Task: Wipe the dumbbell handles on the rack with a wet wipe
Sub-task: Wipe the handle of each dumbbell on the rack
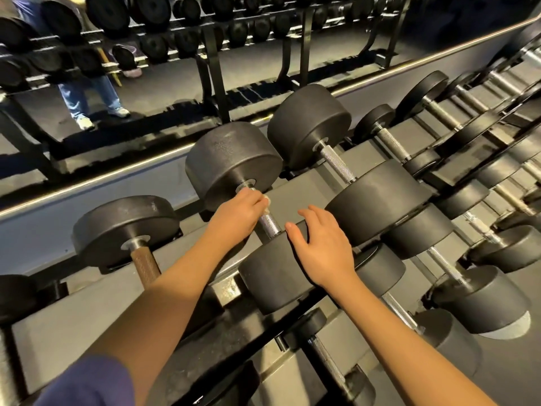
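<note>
Dumbbell handle (270,225) on the rack (295,200) runs from 11 o'clock to 5 o'clock. Left hand (237,213) curls round its far end, holding the wet wipe (265,202); bare knurling lies at 5 o'clock. Right hand (322,250), fingers flat, rests on the near weight head (272,276).

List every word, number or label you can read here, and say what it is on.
No text can be read. The dumbbell heads show no weight numbers, the rack bears no visible label, and the wet wipe under the left hand shows no print.
</note>
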`<state>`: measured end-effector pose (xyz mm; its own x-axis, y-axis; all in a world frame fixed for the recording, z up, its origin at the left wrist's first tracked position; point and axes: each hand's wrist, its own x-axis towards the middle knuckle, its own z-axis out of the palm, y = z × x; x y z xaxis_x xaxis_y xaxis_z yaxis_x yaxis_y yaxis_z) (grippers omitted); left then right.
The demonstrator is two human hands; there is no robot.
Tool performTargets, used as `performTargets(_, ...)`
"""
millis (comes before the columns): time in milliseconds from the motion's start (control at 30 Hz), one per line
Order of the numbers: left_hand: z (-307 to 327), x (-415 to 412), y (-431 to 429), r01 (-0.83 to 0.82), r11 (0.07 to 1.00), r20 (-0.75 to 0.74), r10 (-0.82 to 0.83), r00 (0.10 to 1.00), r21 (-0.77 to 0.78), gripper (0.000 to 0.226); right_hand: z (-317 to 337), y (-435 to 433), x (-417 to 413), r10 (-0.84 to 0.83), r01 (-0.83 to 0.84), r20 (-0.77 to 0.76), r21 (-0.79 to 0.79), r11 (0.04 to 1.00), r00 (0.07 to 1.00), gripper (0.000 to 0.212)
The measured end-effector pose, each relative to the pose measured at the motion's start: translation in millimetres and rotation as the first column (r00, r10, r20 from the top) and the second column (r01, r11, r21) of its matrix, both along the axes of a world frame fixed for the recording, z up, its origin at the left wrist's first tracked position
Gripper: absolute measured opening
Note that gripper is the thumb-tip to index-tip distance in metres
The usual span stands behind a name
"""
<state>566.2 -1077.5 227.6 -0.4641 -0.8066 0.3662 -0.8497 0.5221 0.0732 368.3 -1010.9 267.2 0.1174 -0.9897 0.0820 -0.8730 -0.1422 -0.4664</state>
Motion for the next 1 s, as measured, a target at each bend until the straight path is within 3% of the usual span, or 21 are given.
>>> performTargets(133, -1, -12, 3, -0.287, 0.955, -0.198, 0.297, 0.934, 0.081, 0.025, 0, 0, 0, 0.006, -0.006, 0.0, -0.002, 1.0, 1.0, 0.053)
performTargets(200, -6, -19, 13, -0.265, 0.956, -0.279, 0.291, 0.915, 0.127, 0.02, -1, 0, 0, 0.007, -0.007, 0.002, -0.005, 1.0, 1.0, 0.053)
performTargets(333, -10, -17, 28, -0.065, 0.997, -0.291, 0.072, 0.954, 0.033, 0.014, -4, -1, 0, 0.007, -0.007, 0.001, -0.005, 1.0, 1.0, 0.055)
performTargets(400, -6, -16, 29, -0.031, 0.999, -0.27, 0.039, 0.962, 0.033, 0.012, -4, -1, 0, 0.011, -0.011, 0.002, -0.009, 1.0, 1.0, 0.055)
performTargets(467, -1, -16, 21, -0.086, 0.995, -0.247, 0.094, 0.964, 0.041, 0.009, -4, -2, -1, 0.011, -0.011, 0.004, -0.014, 1.0, 1.0, 0.054)
performTargets(633, 5, -22, 1, -0.353, 0.922, -0.34, 0.387, 0.857, 0.159, 0.016, -6, -4, -3, 0.013, -0.013, 0.003, -0.016, 1.0, 1.0, 0.051)
performTargets(800, -3, -26, 29, -0.181, 0.963, -0.379, 0.246, 0.892, 0.199, 0.013, -7, -4, -2, 0.009, -0.008, 0.021, -0.03, 1.0, 1.0, 0.052)
performTargets(1000, 8, -17, 23, -0.042, 0.976, -0.231, 0.092, 0.969, 0.213, 0.006, -5, -3, -2, 0.014, -0.014, 0.023, -0.016, 1.0, 1.0, 0.054)
